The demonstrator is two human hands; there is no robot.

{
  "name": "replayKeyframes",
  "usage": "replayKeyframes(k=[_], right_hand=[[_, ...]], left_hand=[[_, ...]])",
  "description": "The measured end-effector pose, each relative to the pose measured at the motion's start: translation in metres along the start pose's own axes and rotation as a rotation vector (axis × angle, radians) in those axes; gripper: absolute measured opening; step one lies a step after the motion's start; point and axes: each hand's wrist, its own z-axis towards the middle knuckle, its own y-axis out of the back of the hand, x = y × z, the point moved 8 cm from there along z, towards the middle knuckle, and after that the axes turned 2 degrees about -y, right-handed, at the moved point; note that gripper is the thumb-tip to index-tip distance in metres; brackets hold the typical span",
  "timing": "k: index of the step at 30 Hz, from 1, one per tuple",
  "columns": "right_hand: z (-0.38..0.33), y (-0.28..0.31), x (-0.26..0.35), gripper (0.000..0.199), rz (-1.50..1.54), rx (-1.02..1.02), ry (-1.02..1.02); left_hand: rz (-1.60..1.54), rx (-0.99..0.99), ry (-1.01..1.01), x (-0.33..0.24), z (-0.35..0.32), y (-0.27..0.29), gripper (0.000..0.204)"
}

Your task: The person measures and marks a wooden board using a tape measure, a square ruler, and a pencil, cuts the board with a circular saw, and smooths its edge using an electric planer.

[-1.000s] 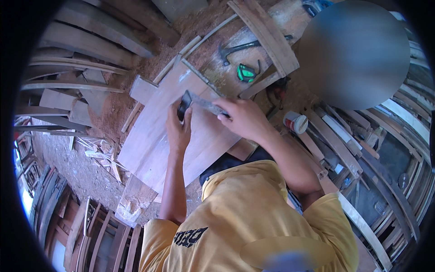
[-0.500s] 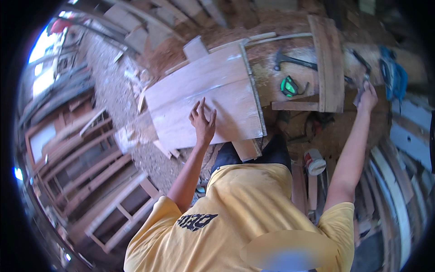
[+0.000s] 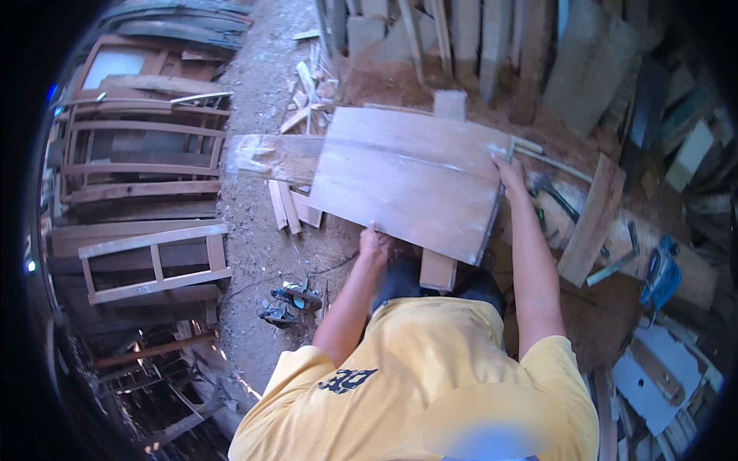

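A pale wooden panel lies in front of me, its right side made of stacked edges. My left hand is closed on its near edge, thumb on top and the other fingers hidden beneath. At the far right corner my right hand grips the panel's side edge. Under the panel, a short board pokes out toward my legs and another board end shows beyond the far edge. To the right of my right hand lie a hammer and a wooden plank.
An L-shaped tool and a blue power tool rest on the bench at right. Wooden frames are stacked at left. On the ground sits a dark power tool; planks stand at the back.
My right hand has left the tool at far right and moved left onto the panel's edge. The left hand went from above the panel to its near edge. The view has turned.
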Motion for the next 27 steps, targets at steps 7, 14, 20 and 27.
replayKeyframes(k=[7,14,20,27], right_hand=[[-0.141,-0.032,0.149,0.057,-0.131,-0.177,0.374],[-0.371,-0.160,0.341,0.038,-0.091,0.228,0.986],[-0.474,-0.209,0.357,0.030,-0.109,0.381,1.424],[-0.498,-0.230,0.366,0.033,-0.190,0.394,1.461]], left_hand=[[-0.284,-0.146,-0.082,-0.041,-0.050,-0.022,0.074],[-0.630,0.457,-0.051,-0.092,-0.073,-0.064,0.094],[-0.674,0.818,-0.293,-0.163,-0.121,-0.060,0.092],[-0.730,0.906,-0.421,-0.179,-0.135,-0.060,0.090]])
